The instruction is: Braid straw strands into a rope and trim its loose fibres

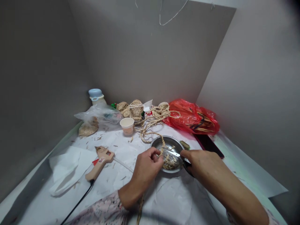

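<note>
The fingers of the left hand (147, 165) are closed in a pinch on a braided straw cord (163, 141), close to the tips of the scissors (172, 152). The right hand (201, 160) has its fingers wrapped around the scissors' black handle, blades pointing left; whether the blades touch the cord is hard to tell. Beneath both is a metal bowl (172, 171) with straw scraps (169, 164) inside. From the pinch, the cord runs up over the bowl's rim toward a loose tangle farther back on the counter (164, 193). Just beyond the bowl's right side lies a dark phone (210, 147). To the left are a glue gun (100, 164) and a paper cup (127, 127). Farther back sit woven straw pieces (136, 109) and, beside them, a red plastic bag (184, 114).
</note>
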The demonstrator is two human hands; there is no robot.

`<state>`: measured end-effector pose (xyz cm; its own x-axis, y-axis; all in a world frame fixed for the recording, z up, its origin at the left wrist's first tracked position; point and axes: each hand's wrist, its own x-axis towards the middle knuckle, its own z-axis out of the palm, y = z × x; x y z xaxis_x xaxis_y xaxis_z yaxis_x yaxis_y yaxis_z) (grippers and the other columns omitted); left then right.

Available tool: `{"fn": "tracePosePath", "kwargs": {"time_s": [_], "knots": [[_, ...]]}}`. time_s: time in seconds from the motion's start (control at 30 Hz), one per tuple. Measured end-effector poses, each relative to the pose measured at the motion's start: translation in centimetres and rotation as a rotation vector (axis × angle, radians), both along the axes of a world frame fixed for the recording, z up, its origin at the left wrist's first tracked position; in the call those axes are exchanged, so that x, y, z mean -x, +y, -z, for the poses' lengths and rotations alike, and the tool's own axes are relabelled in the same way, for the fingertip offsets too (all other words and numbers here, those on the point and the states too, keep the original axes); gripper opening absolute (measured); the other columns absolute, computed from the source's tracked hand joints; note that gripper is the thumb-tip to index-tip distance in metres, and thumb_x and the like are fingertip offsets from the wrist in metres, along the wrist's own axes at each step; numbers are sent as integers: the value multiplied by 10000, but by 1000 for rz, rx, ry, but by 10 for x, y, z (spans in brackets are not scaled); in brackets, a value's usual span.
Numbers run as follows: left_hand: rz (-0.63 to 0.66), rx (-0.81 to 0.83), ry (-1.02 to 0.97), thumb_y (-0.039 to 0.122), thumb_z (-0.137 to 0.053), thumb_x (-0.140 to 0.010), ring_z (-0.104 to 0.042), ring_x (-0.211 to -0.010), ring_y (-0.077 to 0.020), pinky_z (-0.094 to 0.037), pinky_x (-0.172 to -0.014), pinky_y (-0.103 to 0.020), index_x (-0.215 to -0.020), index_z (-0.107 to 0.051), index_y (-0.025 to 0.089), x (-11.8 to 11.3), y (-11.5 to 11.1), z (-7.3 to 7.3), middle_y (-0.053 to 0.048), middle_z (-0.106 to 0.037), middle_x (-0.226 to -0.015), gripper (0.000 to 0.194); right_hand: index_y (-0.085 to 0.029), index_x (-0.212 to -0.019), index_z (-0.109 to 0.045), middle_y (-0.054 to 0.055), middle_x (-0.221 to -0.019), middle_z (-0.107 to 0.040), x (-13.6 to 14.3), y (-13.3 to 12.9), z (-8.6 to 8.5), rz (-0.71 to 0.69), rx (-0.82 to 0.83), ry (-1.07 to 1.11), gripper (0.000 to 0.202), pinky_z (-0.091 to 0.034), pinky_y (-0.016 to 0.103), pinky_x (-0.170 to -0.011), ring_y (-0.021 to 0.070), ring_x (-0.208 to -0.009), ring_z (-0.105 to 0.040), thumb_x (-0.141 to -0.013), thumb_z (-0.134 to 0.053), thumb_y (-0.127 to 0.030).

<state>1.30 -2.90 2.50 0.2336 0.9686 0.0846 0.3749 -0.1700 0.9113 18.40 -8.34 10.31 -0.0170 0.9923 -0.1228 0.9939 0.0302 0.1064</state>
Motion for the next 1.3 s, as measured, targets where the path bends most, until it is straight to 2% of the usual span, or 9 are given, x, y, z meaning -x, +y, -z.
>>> {"fn": "tracePosePath", "kwargs": {"time_s": [0.5,0.73,0.97,1.1,1.3], "knots": [[-4,-1,15,305,-568,-724,-400,-508,-104,-311,-518,-217,-733,-643,158,-2,-1,-2,53,-450,-525,165,-262,-930,-695,51,-818,-740,-1,0,-6,15,30,11,244,-275,257,-512,211,-784,-702,-790,-548,-127],[14,-41,66,280,-556,-743,-427,-518,-109,-318,-526,-218,-772,-655,165,0,1,2,50,-471,-532,154,-289,-987,-680,28,-854,-742,-10,-2,-5,39,-25,30,304,-324,260,-549,217,-796,-697,-753,-573,-128],[30,-106,132,247,-540,-751,-444,-533,-119,-303,-525,-227,-769,-676,173,1,-3,1,39,-482,-544,156,-277,-971,-679,46,-836,-742,-10,-2,-1,48,-7,-3,282,-324,256,-530,232,-776,-704,-753,-572,-133],[25,-157,174,226,-533,-759,-459,-550,-128,-310,-539,-239,-785,-693,175,1,-4,1,22,-525,-570,169,-282,-968,-681,45,-834,-744,-9,-4,-2,44,1,18,289,-347,259,-540,240,-792,-707,-756,-562,-126],[34,-255,238,202,-535,-787,-543,-650,-152,-377,-619,-263,-877,-721,178,3,-2,3,-33,-641,-738,208,-283,-945,-696,32,-803,-737,-7,-8,-3,-7,-23,103,305,-398,246,-573,215,-794,-706,-731,-573,-102]]}}
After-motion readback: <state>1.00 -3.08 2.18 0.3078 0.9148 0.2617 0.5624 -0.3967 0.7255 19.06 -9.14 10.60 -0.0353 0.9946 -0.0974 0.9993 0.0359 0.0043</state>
